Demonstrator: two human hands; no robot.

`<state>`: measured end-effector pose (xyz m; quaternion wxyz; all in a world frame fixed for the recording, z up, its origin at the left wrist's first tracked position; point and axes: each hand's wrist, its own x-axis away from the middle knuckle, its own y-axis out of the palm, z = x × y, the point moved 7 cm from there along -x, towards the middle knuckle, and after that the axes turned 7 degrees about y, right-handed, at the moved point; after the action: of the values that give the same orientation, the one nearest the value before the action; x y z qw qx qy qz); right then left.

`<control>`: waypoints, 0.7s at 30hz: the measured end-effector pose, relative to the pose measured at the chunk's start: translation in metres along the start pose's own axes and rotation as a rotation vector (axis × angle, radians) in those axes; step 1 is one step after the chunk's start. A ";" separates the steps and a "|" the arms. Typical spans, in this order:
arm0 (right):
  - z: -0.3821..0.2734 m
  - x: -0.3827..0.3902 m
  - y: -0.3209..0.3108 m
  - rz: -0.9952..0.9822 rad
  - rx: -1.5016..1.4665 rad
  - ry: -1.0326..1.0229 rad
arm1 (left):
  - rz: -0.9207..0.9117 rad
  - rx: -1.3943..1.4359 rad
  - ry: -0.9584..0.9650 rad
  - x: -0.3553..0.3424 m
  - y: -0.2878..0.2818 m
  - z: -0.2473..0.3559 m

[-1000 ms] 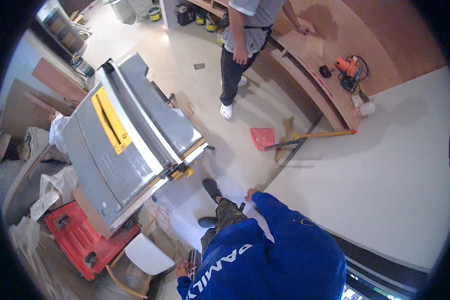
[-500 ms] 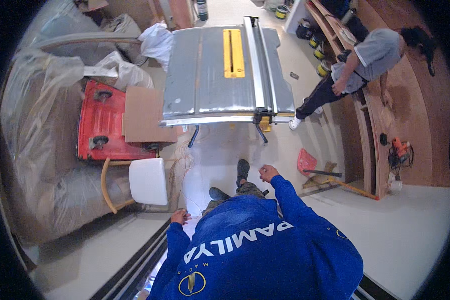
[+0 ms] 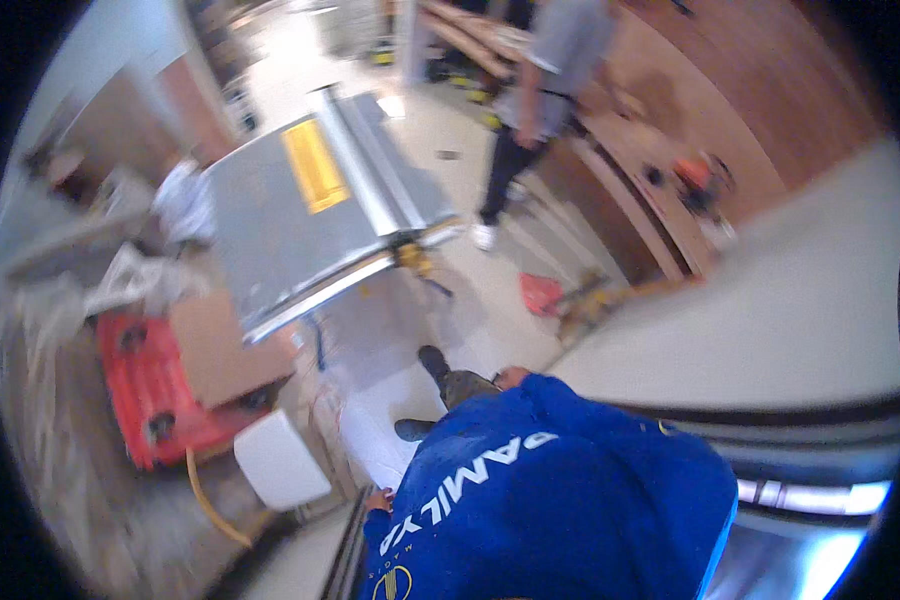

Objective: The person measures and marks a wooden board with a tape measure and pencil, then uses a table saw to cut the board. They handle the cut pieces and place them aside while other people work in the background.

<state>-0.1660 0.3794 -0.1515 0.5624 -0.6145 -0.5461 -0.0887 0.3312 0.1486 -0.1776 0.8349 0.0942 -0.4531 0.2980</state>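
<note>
My left hand hangs low beside my body, close to the white chair seat; its fingers are too small and blurred to read. On the other side, my right hand is beside my thigh at the end of a blue sleeve, its fingers mostly hidden. I make out nothing held in either hand. Ahead of me, beyond the reach of both hands, stands a table saw with a grey top, a yellow insert plate and a long metal fence.
An upturned red cart with casters lies at the left under a brown board. A person stands by the wooden workbench, where an orange power tool lies. A red dustpan is on the floor.
The view has turned and tilted, so the saw and cart now appear further left and slanted. My right hand has drawn in from out in front to beside my thigh.
</note>
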 end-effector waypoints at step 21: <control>0.408 0.080 -0.479 1.479 -0.415 0.697 | 0.204 0.227 -0.317 -0.065 0.121 0.234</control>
<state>-0.7100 0.6371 0.0474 0.4879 -0.8421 0.2292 0.0192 0.0706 0.1192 -0.1101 0.7029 0.1869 -0.5492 0.4114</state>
